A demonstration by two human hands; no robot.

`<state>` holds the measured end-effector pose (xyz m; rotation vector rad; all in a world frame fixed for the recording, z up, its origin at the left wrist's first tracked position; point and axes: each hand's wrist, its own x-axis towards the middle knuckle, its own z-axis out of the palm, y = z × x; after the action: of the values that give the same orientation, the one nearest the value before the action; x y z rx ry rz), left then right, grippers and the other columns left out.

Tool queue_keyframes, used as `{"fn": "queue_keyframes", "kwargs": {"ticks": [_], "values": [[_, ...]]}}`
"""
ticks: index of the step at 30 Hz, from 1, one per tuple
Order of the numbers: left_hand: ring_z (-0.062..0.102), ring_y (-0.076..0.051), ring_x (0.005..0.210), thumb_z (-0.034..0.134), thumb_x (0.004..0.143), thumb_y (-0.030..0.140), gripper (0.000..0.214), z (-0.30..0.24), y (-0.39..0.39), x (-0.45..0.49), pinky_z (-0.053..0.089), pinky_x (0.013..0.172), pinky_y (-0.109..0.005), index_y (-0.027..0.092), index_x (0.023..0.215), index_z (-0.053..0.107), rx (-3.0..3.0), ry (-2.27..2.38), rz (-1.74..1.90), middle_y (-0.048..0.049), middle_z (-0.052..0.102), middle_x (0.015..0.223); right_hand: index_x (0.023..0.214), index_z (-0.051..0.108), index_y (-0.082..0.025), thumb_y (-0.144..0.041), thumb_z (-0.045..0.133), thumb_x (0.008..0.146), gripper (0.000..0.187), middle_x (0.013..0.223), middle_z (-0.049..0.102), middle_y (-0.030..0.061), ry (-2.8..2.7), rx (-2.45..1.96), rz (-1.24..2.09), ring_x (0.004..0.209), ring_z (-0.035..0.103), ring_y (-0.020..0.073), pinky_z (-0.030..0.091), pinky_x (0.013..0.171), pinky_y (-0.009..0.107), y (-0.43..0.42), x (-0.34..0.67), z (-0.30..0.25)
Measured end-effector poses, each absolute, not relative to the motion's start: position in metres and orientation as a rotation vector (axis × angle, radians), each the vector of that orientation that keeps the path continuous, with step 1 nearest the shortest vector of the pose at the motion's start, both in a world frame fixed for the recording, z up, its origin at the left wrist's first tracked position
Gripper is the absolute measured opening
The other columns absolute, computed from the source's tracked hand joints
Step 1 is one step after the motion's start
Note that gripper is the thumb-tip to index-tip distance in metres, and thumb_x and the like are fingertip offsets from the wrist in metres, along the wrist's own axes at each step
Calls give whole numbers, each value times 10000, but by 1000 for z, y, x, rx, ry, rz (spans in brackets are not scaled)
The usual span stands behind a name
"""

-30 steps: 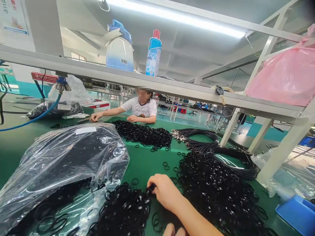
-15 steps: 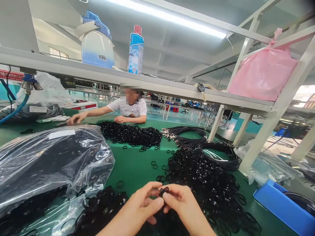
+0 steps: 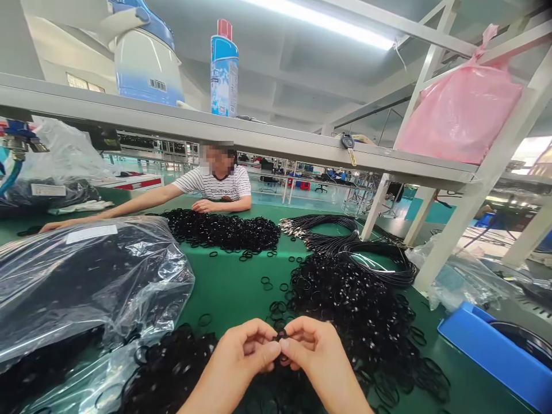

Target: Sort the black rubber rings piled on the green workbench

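Observation:
Pinched between the fingertips of both hands is a small black rubber ring (image 3: 282,339), partly covered by the fingers. My left hand (image 3: 245,353) grips it from the left, thumb and forefinger closed. From the right, my right hand (image 3: 317,351) holds it the same way, the two thumbs nearly touching. A big heap of black rings (image 3: 353,310) lies just beyond and right of my hands. Another pile of black rings (image 3: 172,368) is at the lower left, by my left forearm. A few loose rings (image 3: 278,310) rest on the green table just past my fingertips.
A large clear bag of black parts (image 3: 99,276) covers the left. Coiled black cables (image 3: 328,230) lie behind the heap. A blue bin (image 3: 487,351) stands at right. Across the table, a person (image 3: 224,187) reaches left beside another ring pile (image 3: 224,230). A shelf (image 3: 267,135) crosses above.
My hands have drawn closer together around the ring, fingertips now meeting. The person opposite has stretched an arm farther left. The camera view has shifted slightly.

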<state>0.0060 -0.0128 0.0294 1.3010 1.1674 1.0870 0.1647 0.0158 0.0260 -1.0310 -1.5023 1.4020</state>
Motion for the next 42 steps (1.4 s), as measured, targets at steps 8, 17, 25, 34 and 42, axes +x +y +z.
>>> {"fn": "queue_keyframes", "kwargs": {"ticks": [8, 17, 25, 34, 42], "values": [[448, -104, 559, 657, 730, 461, 292, 30, -12, 8, 397, 506, -202, 174, 694, 614, 1158, 1203, 1218, 50, 479, 619, 825, 656, -150, -243, 625, 708, 153, 699, 592, 12, -1597, -1109, 1279, 594, 515, 125, 425, 534, 235, 10, 165, 29], [596, -141, 648, 699, 729, 414, 301, 25, -13, 13, 475, 540, -231, 171, 839, 558, 1153, 982, 1197, 10, 604, 699, 790, 695, -157, -312, 597, 757, 186, 705, 669, 40, -1588, -1051, 1276, 661, 623, 177, 464, 605, 262, 5, 163, 38], [575, -107, 554, 624, 693, 229, 180, 40, -15, 10, 401, 511, -209, 151, 854, 608, 1205, 1239, 1047, 34, 591, 667, 723, 702, -146, -311, 568, 759, 216, 639, 643, 47, -1441, -1165, 1220, 639, 589, 174, 406, 521, 233, 7, 165, 37], [523, -117, 594, 533, 669, 201, 251, 34, -14, 7, 364, 519, -212, 166, 875, 672, 1280, 1213, 1110, 14, 626, 714, 771, 670, -177, -301, 606, 760, 140, 751, 655, 33, -1624, -1100, 1195, 717, 591, 171, 435, 571, 228, 11, 173, 42], [621, -162, 662, 678, 649, 238, 227, 38, -15, 9, 453, 582, -254, 165, 858, 626, 1143, 1181, 1205, -6, 644, 765, 851, 666, -182, -142, 557, 733, 165, 735, 648, 13, -1692, -1071, 1200, 677, 604, 159, 468, 646, 261, 5, 164, 36]]}}
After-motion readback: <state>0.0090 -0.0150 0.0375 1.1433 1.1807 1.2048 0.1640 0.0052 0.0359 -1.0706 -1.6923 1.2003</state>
